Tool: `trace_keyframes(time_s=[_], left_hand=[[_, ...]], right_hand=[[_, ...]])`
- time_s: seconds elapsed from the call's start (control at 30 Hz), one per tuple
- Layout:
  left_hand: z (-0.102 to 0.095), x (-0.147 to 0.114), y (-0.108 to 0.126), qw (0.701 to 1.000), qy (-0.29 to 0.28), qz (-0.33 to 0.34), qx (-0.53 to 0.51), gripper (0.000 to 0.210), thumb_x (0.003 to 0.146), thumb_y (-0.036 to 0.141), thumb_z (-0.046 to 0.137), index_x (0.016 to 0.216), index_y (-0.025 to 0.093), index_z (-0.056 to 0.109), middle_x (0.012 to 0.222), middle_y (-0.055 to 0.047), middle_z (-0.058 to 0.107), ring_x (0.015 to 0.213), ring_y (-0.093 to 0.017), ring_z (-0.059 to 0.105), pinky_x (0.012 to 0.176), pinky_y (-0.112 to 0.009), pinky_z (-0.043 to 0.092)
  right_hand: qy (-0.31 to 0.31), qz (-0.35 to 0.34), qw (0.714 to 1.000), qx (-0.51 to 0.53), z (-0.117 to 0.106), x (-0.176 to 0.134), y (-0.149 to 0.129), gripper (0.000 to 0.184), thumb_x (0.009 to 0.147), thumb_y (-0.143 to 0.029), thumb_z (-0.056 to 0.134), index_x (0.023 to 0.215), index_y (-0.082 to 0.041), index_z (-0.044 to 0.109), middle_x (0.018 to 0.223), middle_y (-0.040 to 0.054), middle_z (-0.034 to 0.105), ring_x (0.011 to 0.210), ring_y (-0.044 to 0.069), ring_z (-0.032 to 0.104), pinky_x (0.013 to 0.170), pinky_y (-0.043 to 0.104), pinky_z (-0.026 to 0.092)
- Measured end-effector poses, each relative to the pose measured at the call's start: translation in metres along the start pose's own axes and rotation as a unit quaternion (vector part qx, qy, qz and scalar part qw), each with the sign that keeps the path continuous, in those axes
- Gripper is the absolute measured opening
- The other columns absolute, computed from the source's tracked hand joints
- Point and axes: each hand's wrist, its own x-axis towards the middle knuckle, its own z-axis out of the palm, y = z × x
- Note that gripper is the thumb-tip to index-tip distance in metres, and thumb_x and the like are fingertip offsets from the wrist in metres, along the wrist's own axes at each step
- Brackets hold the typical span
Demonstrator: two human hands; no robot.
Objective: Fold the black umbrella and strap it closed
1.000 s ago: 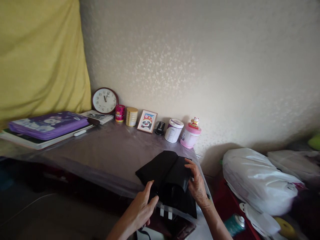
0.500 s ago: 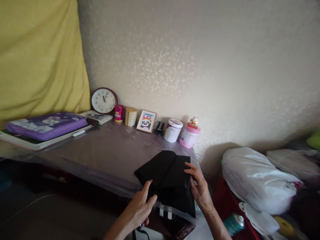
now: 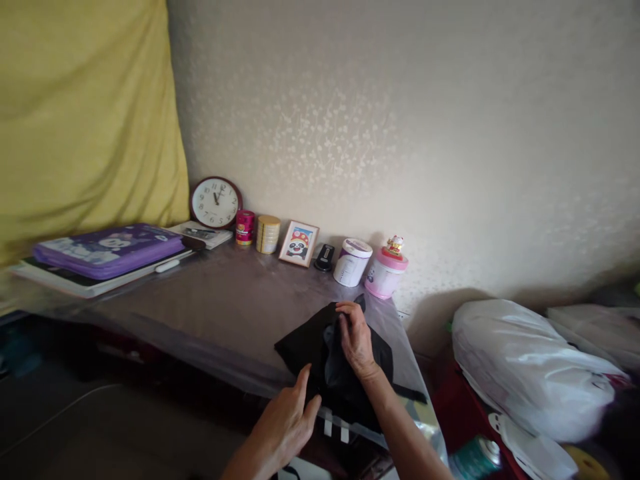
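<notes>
A black folding umbrella (image 3: 303, 340) lies across the front right corner of the table, its loose cloth panels spread in folds. My right hand (image 3: 356, 340) has its fingers closed on a gathered fold of the cloth, near the middle. At the near end, my left hand (image 3: 290, 420) is wrapped round the umbrella's lower part, with thumb and forefinger raised against the cloth. The handle is hidden behind that hand. A narrow black strap (image 3: 411, 393) sticks out to the right, beneath my right forearm.
Along the wall stand a clock (image 3: 216, 202), a picture frame (image 3: 299, 244), a white tub (image 3: 353, 263) and a pink-lidded tub (image 3: 386, 273). A purple case (image 3: 110, 250) rests on books at left. Right of the table are a white bag (image 3: 525, 367) and a spray can (image 3: 475, 457).
My right hand has moved left from the umbrella's right edge and lifted a panel across its middle. The strap now shows at right. My left hand stays at the near end.
</notes>
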Motion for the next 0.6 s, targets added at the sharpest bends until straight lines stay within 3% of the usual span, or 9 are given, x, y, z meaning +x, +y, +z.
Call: trace_keyframes(time_s=[0.23, 0.47, 0.6], left_hand=[[0.010, -0.001, -0.001, 0.994, 0.018, 0.024, 0.105, 0.055, 0.089, 0.029, 0.028, 0.138, 0.006, 0.022, 0.096, -0.016, 0.067, 0.089, -0.023, 0.063, 0.078, -0.030, 0.042], [0.017, -0.003, -0.001, 0.993, 0.050, 0.045, 0.098, 0.056, 0.089, 0.027, 0.027, 0.139, 0.004, 0.017, 0.111, -0.018, 0.060, 0.094, -0.023, 0.061, 0.081, -0.030, 0.043], [0.020, -0.005, 0.003, 0.992, 0.080, 0.023, 0.090, 0.066, 0.089, 0.025, 0.030, 0.140, 0.005, -0.004, 0.101, -0.015, 0.065, 0.085, -0.021, 0.063, 0.075, -0.029, 0.045]], right_hand=[[-0.065, 0.009, 0.996, -0.066, 0.023, 0.001, -0.003, 0.018, 0.092, -0.021, 0.032, 0.098, -0.021, 0.049, 0.105, 0.0081, 0.053, 0.097, 0.016, 0.055, 0.085, 0.030, 0.047], [-0.135, 0.019, 0.978, -0.155, 0.026, 0.000, -0.003, 0.019, 0.092, -0.022, 0.033, 0.102, -0.020, 0.049, 0.112, 0.0071, 0.053, 0.091, 0.015, 0.060, 0.078, 0.027, 0.051], [-0.159, 0.014, 0.968, -0.191, 0.024, 0.001, -0.005, 0.020, 0.092, -0.022, 0.033, 0.103, -0.021, 0.050, 0.114, 0.0064, 0.052, 0.091, 0.014, 0.061, 0.076, 0.024, 0.051]])
